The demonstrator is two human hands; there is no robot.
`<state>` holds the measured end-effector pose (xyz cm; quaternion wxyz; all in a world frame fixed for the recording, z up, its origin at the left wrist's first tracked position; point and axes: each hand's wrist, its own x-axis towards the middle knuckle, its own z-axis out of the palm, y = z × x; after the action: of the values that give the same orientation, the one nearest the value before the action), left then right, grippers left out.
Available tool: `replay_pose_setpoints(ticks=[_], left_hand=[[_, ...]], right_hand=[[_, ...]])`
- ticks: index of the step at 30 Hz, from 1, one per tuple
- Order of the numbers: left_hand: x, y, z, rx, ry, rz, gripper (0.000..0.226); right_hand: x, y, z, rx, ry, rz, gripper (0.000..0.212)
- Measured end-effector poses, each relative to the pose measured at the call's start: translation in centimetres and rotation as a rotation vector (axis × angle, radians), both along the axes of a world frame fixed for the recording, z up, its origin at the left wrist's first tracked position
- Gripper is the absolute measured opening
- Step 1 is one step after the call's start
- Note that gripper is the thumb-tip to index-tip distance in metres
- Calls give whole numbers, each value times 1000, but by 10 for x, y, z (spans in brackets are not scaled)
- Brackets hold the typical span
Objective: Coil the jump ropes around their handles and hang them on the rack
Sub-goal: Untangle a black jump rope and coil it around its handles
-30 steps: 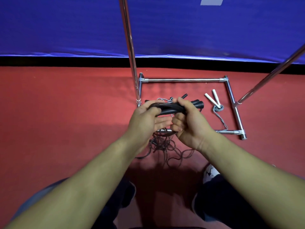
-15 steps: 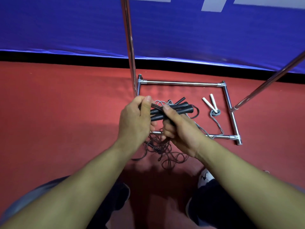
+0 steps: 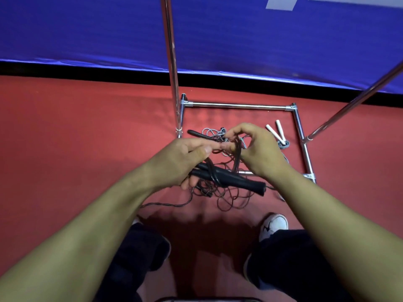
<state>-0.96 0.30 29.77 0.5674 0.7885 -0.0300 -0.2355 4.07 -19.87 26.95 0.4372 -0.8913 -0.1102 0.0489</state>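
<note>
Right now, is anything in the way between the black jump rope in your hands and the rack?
No solid thing blocks the way up to the rack. But the black handles in the left hand trail a loose cord tangled on the floor, which the right hand pinches.

Bare forearms [image 3: 113, 219], no sleeves; dark trousers [image 3: 290, 262]; white shoe [image 3: 273, 225], black marking.
</note>
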Motion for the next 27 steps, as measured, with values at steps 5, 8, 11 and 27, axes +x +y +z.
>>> replay_pose_setpoints(ticks=[5,8,11,27], left_hand=[[4,-4,-17,445,-162,145,25],[6,-8,-24,545,-359,320,28],[11,-7,-26,496,-487,486,32],[26,7,-10,-106,-172,1029,31]], right_hand=[[0,-5,-4,-309,-359,59,24],[-13,6,-4,-409,-565,125,13],[-34,22,0,-460,-583,108,22],[-54,47,-19,536,539,41,23]])
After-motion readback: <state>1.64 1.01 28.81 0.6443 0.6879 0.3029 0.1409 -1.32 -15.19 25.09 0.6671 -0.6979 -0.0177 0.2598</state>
